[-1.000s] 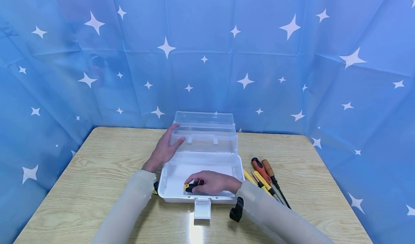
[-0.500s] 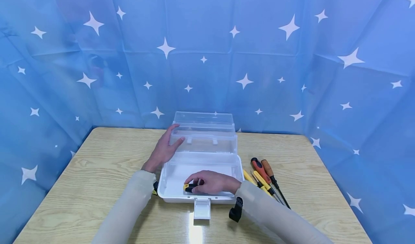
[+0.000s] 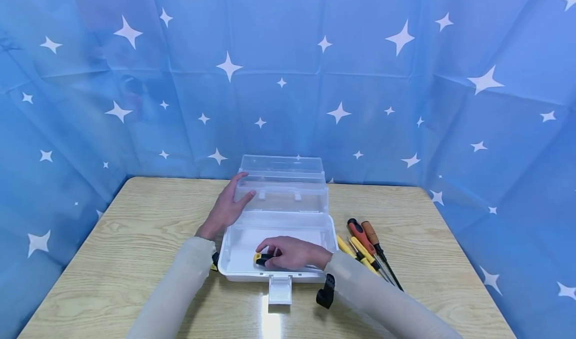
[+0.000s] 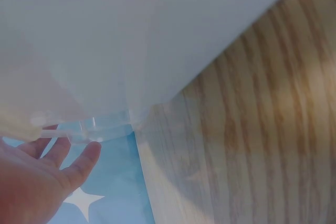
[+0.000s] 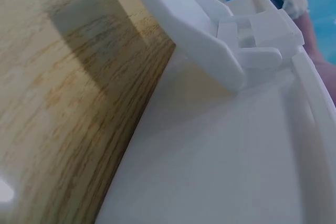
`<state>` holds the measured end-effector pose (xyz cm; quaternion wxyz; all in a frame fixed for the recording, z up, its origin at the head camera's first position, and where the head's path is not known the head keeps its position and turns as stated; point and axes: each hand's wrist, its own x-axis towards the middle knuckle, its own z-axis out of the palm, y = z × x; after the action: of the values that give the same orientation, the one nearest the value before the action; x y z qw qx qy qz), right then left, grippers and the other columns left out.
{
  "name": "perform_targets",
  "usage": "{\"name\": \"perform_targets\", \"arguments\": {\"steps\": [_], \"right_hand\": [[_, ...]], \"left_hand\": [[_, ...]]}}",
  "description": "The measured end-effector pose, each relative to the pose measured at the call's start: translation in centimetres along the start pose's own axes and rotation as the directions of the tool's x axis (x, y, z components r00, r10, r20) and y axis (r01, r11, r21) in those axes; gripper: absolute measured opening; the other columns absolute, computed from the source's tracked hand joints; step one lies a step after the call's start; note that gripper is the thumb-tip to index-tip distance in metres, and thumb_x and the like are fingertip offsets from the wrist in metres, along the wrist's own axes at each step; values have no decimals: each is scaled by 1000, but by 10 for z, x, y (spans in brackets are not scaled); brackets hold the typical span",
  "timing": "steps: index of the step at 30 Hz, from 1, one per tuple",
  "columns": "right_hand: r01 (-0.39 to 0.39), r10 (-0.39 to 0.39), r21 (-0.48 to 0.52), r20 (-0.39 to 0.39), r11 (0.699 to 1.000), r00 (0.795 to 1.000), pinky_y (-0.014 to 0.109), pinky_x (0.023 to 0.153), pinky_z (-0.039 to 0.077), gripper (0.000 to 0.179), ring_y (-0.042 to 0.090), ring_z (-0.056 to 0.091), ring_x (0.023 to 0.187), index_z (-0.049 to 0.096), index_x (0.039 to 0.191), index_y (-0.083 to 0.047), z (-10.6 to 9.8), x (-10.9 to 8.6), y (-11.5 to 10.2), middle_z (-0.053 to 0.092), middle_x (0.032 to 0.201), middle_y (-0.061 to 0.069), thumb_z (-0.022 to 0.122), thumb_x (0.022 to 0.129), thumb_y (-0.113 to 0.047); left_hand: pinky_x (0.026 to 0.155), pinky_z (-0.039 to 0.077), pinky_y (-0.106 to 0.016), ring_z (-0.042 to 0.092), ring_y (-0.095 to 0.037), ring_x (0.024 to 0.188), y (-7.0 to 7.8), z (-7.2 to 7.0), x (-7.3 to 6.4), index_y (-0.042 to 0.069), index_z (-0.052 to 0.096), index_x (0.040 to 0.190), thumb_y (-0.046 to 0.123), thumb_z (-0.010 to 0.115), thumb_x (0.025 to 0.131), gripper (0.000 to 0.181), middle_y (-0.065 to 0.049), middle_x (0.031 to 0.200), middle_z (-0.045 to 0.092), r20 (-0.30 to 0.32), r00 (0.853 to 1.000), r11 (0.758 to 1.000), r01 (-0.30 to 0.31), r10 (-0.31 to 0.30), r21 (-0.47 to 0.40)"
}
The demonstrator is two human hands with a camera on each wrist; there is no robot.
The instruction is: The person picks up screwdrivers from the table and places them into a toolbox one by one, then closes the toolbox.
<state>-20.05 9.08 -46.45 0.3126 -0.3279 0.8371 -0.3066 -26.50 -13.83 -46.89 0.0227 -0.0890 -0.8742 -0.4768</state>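
A white toolbox [image 3: 243,246] stands on the table with its clear lid [image 3: 292,204] raised at the back. My left hand [image 3: 227,206] holds the lid's left side, thumb in front and fingers by its edge. In the left wrist view, my left hand's fingers [image 4: 81,166] meet the clear plastic edge. Inside the box, low near the front wall, my right hand [image 3: 290,254] grips a yellow-and-black tool [image 3: 259,259]; most of it is hidden under the palm, so its kind is unclear. The right wrist view shows mainly the box's front wall and white latch [image 5: 194,30].
Right of the box lie several screwdrivers, among them a red-and-black one [image 3: 361,233] and a brown-handled one [image 3: 370,233], with yellow-handled tools [image 3: 363,248] beside them. The front latch [image 3: 280,290] hangs down over the wooden table [image 3: 135,244]. A blue star-patterned curtain [image 3: 279,79] surrounds the table.
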Motion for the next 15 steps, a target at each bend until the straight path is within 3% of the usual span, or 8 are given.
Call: {"name": "perform_targets", "arguments": {"steps": [15], "right_hand": [[-22, 21, -8, -20, 1000, 1000, 26, 85, 50, 35, 4, 60, 90, 58, 129, -21, 1, 1, -1, 64, 104, -6, 68, 95, -21]], "left_hand": [[111, 32, -65, 26, -35, 148, 2, 0, 0, 32, 29, 154, 58, 52, 97, 66, -6, 163, 24, -2, 1000, 1000, 16, -16, -6]]}}
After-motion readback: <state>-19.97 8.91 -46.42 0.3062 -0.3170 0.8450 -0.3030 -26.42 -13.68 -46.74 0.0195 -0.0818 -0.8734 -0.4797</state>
